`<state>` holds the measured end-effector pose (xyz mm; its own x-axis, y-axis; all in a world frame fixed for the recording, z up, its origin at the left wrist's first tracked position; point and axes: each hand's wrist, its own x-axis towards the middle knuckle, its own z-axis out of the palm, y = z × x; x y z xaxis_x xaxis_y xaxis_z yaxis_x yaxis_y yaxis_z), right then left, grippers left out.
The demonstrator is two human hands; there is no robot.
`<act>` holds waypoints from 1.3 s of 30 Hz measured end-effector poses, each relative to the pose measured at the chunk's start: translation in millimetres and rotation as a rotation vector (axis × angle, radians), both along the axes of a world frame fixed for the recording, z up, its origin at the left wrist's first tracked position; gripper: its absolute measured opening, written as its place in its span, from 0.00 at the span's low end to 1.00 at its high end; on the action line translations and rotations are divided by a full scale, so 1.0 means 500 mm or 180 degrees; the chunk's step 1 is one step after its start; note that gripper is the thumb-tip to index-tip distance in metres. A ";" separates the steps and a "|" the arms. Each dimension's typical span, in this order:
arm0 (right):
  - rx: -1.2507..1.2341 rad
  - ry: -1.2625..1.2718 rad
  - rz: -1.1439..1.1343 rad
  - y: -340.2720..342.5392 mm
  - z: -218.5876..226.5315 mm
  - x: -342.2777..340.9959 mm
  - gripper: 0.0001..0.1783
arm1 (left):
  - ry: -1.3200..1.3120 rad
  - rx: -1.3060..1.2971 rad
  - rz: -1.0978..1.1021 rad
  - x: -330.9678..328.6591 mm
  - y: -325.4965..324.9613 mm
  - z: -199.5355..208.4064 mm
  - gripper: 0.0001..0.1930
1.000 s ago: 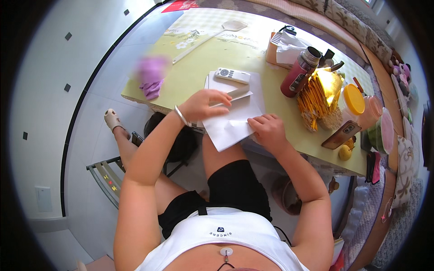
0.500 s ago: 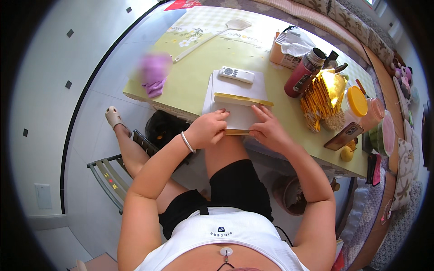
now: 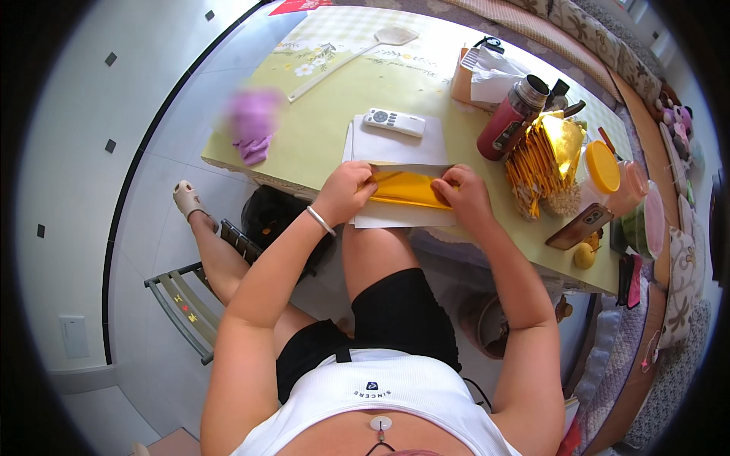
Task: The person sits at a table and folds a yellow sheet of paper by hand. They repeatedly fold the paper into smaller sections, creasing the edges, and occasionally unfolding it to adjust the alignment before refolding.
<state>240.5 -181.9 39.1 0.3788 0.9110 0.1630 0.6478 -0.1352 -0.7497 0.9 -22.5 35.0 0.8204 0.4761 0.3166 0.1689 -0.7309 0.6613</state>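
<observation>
Pale green table (image 3: 304, 129) in my feed, script (image 3: 411, 67) printed near its flowers (image 3: 306, 67), a dark label (image 3: 504, 135) on the red flask (image 3: 498, 121); tissues (image 3: 498, 72) poke from the tissue box (image 3: 461, 85), and what the yellow-lidded jar (image 3: 601, 167) holds I can't tell. Here at the near edge, over white paper (image 3: 403, 219), is the gold paper (image 3: 407, 188): I've got the left hand (image 3: 346, 191) pinching one end, thumb against fingers, the right hand (image 3: 465, 196) pinching the other.
</observation>
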 end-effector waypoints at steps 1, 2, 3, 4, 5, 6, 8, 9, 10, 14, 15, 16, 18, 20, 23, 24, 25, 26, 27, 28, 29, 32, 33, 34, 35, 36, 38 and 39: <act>0.0141 -0.0084 -0.0174 0.007 -0.009 -0.001 0.11 | 0.0053 0.0078 0.0244 0.008 0.001 -0.001 0.08; 0.0077 -0.0190 -0.0300 0.015 -0.016 -0.002 0.11 | 0.0106 0.0156 0.0489 0.018 0.000 -0.002 0.08; 0.0015 -0.0296 -0.0428 0.023 -0.021 -0.005 0.12 | 0.0158 0.0235 0.0732 0.025 -0.002 -0.003 0.09; -0.0051 -0.0398 -0.0561 0.030 -0.023 -0.006 0.12 | 0.0100 0.0524 0.0908 0.030 -0.010 -0.003 0.08; -0.0060 -0.0467 -0.0602 0.036 -0.022 -0.008 0.12 | 0.0269 0.0588 0.1063 0.035 -0.014 -0.003 0.08; -0.0070 -0.0535 -0.0643 0.041 -0.021 -0.010 0.12 | 0.0437 0.0653 0.1216 0.040 -0.016 -0.001 0.08; -0.0093 -0.0631 -0.0690 0.045 -0.021 -0.014 0.12 | 0.0314 0.1151 0.1237 0.045 -0.027 0.003 0.12; -0.0106 -0.0662 -0.0700 0.045 -0.021 -0.016 0.12 | 0.0014 0.1580 0.1096 0.046 -0.036 0.004 0.16; -0.0117 -0.0689 -0.0705 0.046 -0.021 -0.018 0.12 | -0.0286 0.2006 0.0951 0.045 -0.044 0.003 0.20; -0.0087 -0.0681 -0.0745 0.046 -0.021 -0.019 0.12 | 0.0767 0.1536 -0.0217 0.048 -0.083 -0.026 0.40; -0.0087 -0.0703 -0.0744 0.047 -0.023 -0.019 0.12 | 0.0857 0.1532 -0.0163 0.042 -0.088 -0.037 0.41; -0.0088 -0.0722 -0.0753 0.047 -0.024 -0.018 0.12 | 0.0948 0.1532 -0.0119 0.038 -0.093 -0.038 0.43; -0.0059 -0.0793 -0.0751 0.050 -0.024 -0.019 0.12 | 0.1206 0.1571 -0.0051 0.034 -0.099 -0.039 0.47; -0.0103 -0.0887 -0.0751 0.052 -0.023 -0.019 0.12 | 0.1185 0.1608 0.0011 0.033 -0.102 -0.042 0.48; -0.0212 -0.1279 -0.0757 0.055 -0.018 -0.024 0.15 | 0.1226 0.1626 -0.0006 0.035 -0.103 -0.041 0.49; -0.0203 -0.1568 -0.0749 0.055 -0.013 -0.031 0.17 | 0.1252 0.1625 -0.0030 0.036 -0.102 -0.039 0.50; -0.0191 -0.1858 -0.0730 0.055 -0.009 -0.039 0.21 | 0.1287 0.1576 -0.0052 0.036 -0.101 -0.038 0.50; 0.0072 -0.2406 -0.0499 0.055 -0.011 -0.048 0.26 | 0.1322 0.1526 -0.0074 0.037 -0.100 -0.036 0.50; 0.0342 -0.2947 -0.0262 0.054 -0.016 -0.058 0.31 | 0.1357 0.1475 -0.0096 0.037 -0.098 -0.035 0.51; 0.0608 -0.3478 -0.0016 0.049 -0.025 -0.070 0.36 | 0.1455 0.1507 -0.0105 0.034 -0.099 -0.032 0.51; 0.0272 -0.2925 0.0232 0.040 -0.040 -0.084 0.38 | 0.1546 0.1543 -0.0131 0.033 -0.099 -0.027 0.51; -0.0313 -0.2096 0.0705 0.004 -0.075 -0.104 0.42 | 0.1640 0.1522 -0.0046 0.017 -0.091 -0.033 0.51; -0.0331 -0.2049 0.0682 -0.011 -0.074 -0.090 0.41 | 0.1641 0.1493 0.0008 0.006 -0.085 -0.035 0.51; -0.0351 -0.2000 0.0667 -0.028 -0.072 -0.072 0.40 | 0.1907 0.1335 -0.0026 -0.005 -0.076 -0.031 0.50; -0.0353 -0.1949 0.0650 -0.041 -0.067 -0.053 0.40 | 0.1920 0.1276 -0.0019 -0.019 -0.066 -0.028 0.49; -0.0485 -0.1984 0.0672 -0.054 -0.064 -0.036 0.37 | 0.1933 0.1217 -0.0012 -0.033 -0.057 -0.025 0.49; -0.0366 -0.2311 0.0709 -0.081 -0.059 -0.004 0.35 | 0.2038 0.1059 -0.0075 -0.044 -0.038 -0.008 0.47; -0.0306 -0.2475 0.0726 -0.089 -0.057 0.003 0.33 | 0.2076 0.1113 -0.0153 -0.045 -0.024 -0.002 0.46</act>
<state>242.2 -226.6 10.6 -0.0069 0.9755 0.2199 0.9976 0.0220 -0.0663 -21.6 -34.5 33.9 0.9111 0.3956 -0.1157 0.4104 -0.8969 0.1647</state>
